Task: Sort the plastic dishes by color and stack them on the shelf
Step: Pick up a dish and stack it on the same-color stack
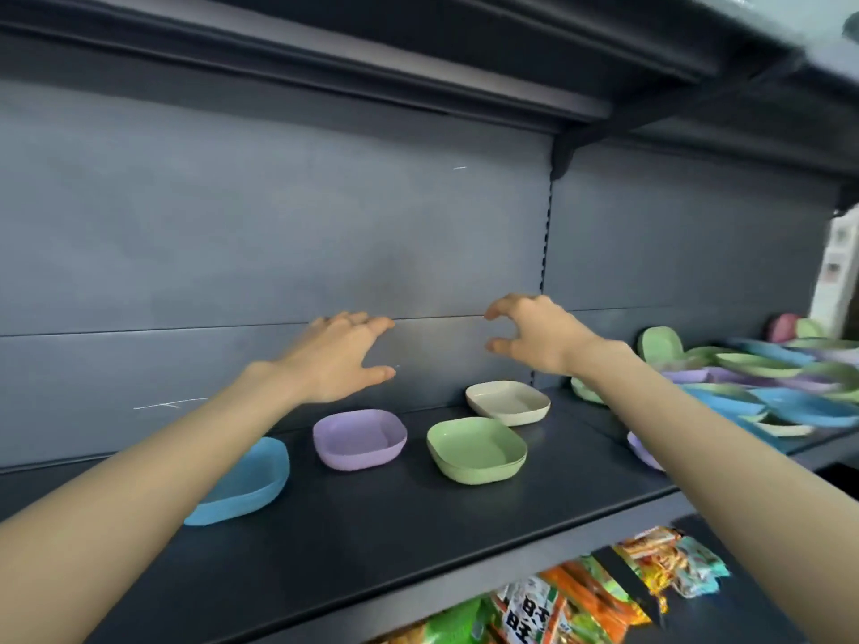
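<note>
Dark shelf [372, 527] runs left to right, with a grey back panel [279, 225] behind it. Unsorted pile [767, 378] of blue, green, purple and cream dishes lies far right on the shelf, overlapping and tilted, blurred at the edge.

Both arms reach in over the shelf. Left hand [339, 360] is up near the back panel, fingers straight and spread, holding nothing. Right hand [534, 334] is beside it, thumb and fingers loosely curved with a clear gap between them, also empty. Neither hand touches a dish.

Four colour spots are started mid-shelf, well apart from the pile:
- Blue dish [253, 481], left, partly behind the left forearm.
- Purple dish [358, 439], right of the blue one.
- Green dish [476, 450], near centre. It may be more than one nested; can't tell.
- Cream dish [506, 402], just behind the green one, nearly touching it.

A stray purple dish [644, 453] peeks out from behind the right forearm. Snack packets [581, 597] sit on the lower shelf.

Judgement: the sort is at an early stage, with most dishes still in the pile.

Risks:
- The right forearm passes close over the stray purple dish and could knock it off the front edge.
- Pulling one dish from the tilted pile could slide its neighbours forward.
- Green and cream sit close, so their stacks could collide.
- The blue dish is close under the left arm and could get nudged.
</note>
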